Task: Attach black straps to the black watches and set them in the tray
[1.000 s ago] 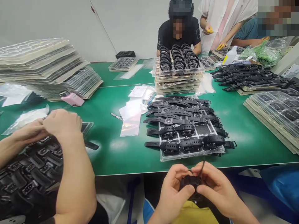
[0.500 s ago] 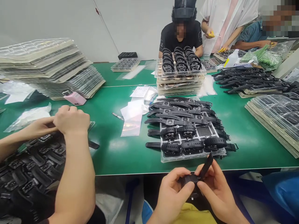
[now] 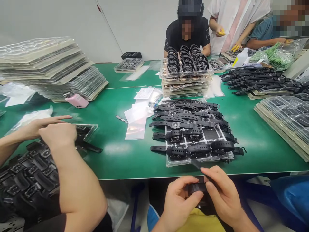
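Below the near edge of the green worktop (image 3: 125,161), the person's left hand (image 3: 180,201) and right hand (image 3: 220,193) meet over the lap, both pinching a small black smartwatch body (image 3: 196,187). The left thumb and fingers close on its left side, and the right fingers curl over its right end. A black rubber strap (image 3: 196,164) rises from the watch toward the worktop's near edge.

Just beyond that edge lies a clear plastic blister tray (image 3: 169,162) loaded with rows of black strapped watches (image 3: 193,129). Farther back, toward the middle of the worktop, stands a stack of clear trays topped with looped black watches (image 3: 185,64).

At the near left corner, a co-worker's two hands (image 3: 56,133) rest over a heap of black watch bodies (image 3: 26,174); one of them has its fingers stretched flat. Behind them, along the left edge, sits a tall pile of empty clear trays (image 3: 48,64) with a pink bottle (image 3: 77,101) lying at its foot. Loose clear bags (image 3: 136,120) lie between the two workplaces.
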Available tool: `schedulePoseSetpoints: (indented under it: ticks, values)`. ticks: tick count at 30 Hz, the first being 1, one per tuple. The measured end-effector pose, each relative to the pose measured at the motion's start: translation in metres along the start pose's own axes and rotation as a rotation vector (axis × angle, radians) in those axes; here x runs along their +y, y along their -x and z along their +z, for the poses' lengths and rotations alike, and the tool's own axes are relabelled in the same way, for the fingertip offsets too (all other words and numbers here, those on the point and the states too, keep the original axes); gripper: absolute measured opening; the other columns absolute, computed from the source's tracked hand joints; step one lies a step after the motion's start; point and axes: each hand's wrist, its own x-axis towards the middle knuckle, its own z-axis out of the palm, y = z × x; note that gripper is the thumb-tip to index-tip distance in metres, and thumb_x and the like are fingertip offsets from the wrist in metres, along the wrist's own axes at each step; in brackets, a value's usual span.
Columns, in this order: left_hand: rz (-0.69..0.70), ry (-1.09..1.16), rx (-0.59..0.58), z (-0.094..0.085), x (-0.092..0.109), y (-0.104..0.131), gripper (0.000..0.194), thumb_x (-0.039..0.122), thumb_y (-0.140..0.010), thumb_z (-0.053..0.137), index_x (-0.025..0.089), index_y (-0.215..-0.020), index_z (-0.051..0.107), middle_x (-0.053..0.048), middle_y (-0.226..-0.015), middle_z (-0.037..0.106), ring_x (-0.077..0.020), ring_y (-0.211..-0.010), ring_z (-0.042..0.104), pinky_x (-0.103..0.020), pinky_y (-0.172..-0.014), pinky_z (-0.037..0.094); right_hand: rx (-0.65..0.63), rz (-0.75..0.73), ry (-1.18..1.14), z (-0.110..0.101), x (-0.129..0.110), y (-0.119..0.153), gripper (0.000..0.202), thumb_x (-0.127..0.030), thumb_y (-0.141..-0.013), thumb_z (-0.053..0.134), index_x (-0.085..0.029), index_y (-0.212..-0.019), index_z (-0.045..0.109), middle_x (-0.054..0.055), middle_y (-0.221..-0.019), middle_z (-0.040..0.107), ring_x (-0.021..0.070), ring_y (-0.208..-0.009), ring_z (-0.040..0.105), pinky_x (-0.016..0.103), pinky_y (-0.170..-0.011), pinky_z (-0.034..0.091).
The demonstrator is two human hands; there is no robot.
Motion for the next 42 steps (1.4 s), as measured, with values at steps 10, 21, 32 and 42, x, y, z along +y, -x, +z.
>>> schedulePoseSetpoints:
  ticks: [10,21,32,42]
  values:
    - [0.025,0.111,0.033,0.000,-0.007,0.005,0.027,0.036,-0.078,0.094,0.020,-0.096,0.082,-0.005,-0.088,0.081,-0.0181,-0.064,0.077,-0.025,-0.061,0.065,-0.001,0.069,-0.144,-0.006,0.004,0.006,0.017,-0.034,-0.110,0.058,-0.029,-0.109,0.074,0.005,-0.094,0.074,0.0218,-0.088,0.072,0.031,-0.076,0.060]
    - [0.015,0.119,0.031,-0.004,-0.009,0.004,0.032,0.041,-0.074,0.097,0.021,-0.097,0.085,-0.006,-0.087,0.081,-0.0171,-0.063,0.076,-0.023,-0.061,0.064,-0.048,0.020,-0.023,-0.013,0.001,-0.006,0.014,-0.026,-0.106,0.063,-0.026,-0.108,0.077,0.006,-0.091,0.077,0.0224,-0.081,0.075,0.031,-0.070,0.063]
    - [0.001,-0.036,-0.037,-0.010,0.000,-0.001,0.031,0.026,-0.070,0.097,0.022,-0.098,0.083,-0.004,-0.089,0.082,-0.0177,-0.081,0.075,-0.021,-0.076,0.059,-0.253,0.034,-0.010,-0.022,0.002,-0.018,0.015,-0.033,-0.107,0.065,-0.027,-0.108,0.079,0.006,-0.094,0.076,0.0188,-0.083,0.076,0.025,-0.073,0.063]
    - [0.171,-0.013,0.047,-0.010,-0.003,-0.002,0.027,0.018,-0.073,0.092,0.024,-0.099,0.085,-0.005,-0.097,0.078,-0.0179,-0.089,0.074,-0.020,-0.081,0.060,-0.184,0.055,-0.091,-0.021,0.006,-0.015,0.011,-0.034,-0.105,0.070,-0.029,-0.108,0.080,0.003,-0.098,0.080,0.0166,-0.086,0.078,0.023,-0.079,0.064]
